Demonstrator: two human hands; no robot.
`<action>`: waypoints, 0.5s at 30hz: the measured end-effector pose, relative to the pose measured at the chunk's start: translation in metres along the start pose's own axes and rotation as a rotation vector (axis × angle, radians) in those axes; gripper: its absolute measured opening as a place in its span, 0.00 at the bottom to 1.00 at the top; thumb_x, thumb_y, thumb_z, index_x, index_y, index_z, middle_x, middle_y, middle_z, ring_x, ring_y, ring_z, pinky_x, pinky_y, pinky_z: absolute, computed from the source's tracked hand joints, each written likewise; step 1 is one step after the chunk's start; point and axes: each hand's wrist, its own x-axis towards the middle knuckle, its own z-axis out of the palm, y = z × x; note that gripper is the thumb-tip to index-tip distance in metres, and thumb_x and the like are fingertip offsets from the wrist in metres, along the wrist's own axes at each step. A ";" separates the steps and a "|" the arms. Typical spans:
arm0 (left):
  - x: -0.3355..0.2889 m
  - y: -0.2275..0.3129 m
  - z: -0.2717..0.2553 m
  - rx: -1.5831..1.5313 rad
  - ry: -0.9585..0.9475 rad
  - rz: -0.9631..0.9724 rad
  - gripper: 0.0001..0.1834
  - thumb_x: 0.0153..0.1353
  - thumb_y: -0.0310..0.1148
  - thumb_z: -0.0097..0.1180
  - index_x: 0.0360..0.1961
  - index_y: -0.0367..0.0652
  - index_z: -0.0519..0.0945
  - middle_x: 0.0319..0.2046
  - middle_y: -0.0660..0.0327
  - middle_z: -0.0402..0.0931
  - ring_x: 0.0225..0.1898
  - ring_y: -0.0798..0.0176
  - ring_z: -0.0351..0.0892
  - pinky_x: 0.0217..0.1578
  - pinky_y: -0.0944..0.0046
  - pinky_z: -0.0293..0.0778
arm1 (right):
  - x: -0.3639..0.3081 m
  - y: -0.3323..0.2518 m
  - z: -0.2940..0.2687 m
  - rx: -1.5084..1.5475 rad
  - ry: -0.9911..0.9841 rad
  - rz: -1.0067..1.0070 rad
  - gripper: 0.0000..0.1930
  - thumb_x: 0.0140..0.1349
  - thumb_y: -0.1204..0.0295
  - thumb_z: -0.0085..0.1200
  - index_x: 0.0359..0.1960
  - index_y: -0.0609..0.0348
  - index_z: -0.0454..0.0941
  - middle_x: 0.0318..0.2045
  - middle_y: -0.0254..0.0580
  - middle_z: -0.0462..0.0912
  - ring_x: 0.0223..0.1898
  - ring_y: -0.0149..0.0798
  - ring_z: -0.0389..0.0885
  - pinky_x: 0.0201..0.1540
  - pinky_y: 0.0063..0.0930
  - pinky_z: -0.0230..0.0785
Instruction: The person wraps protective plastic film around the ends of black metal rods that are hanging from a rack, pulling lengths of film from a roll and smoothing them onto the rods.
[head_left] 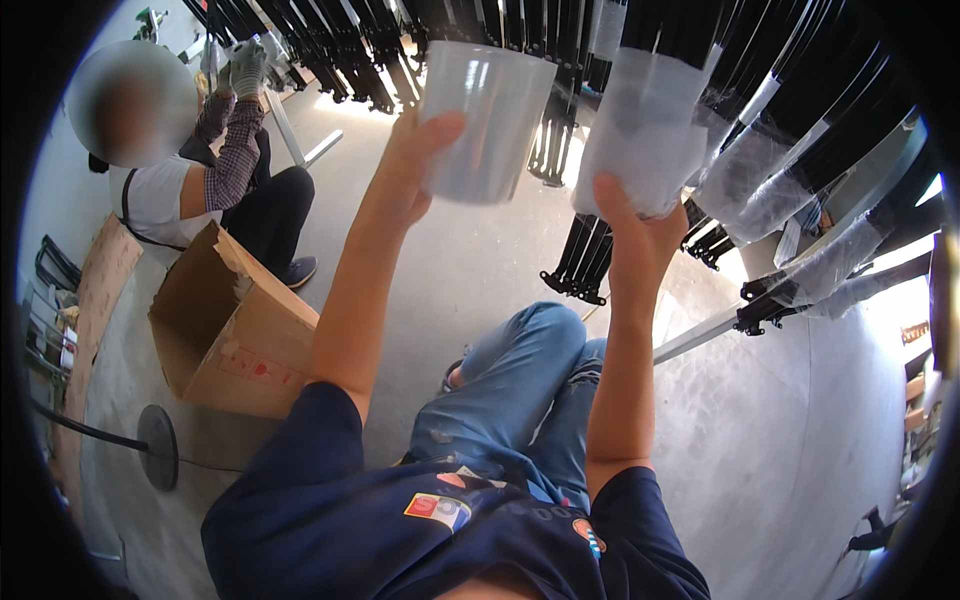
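Both arms reach up and away from me. My left hand (430, 165) grips a wide roll of clear plastic film (492, 125), thumb on its near side and fingers hidden behind. My right hand (640, 215) is closed on a cloudy white sheath of plastic film (645, 130), holding it near its lower end. This film sits among the hanging black metal bars; I cannot tell whether it is around one of them. The two pieces are apart, with black bar ends (550, 150) between and behind them. Both are slightly blurred.
Black bars (340, 50) hang in a long row across the top, some wrapped in clear film (750, 185) at right. An open cardboard box (260, 350) stands at left. Beyond it a co-worker (190, 190) in gloves sits. A round black base (158, 447) stands near the box.
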 end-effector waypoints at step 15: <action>0.002 -0.002 0.161 0.583 0.277 0.162 0.42 0.30 0.46 0.65 0.44 0.28 0.64 0.38 0.46 0.68 0.40 0.50 0.71 0.39 0.59 0.69 | -0.001 0.027 -0.020 0.191 -0.009 -0.040 0.31 0.47 0.60 0.53 0.51 0.61 0.60 0.47 0.42 0.68 0.48 0.39 0.67 0.49 0.32 0.60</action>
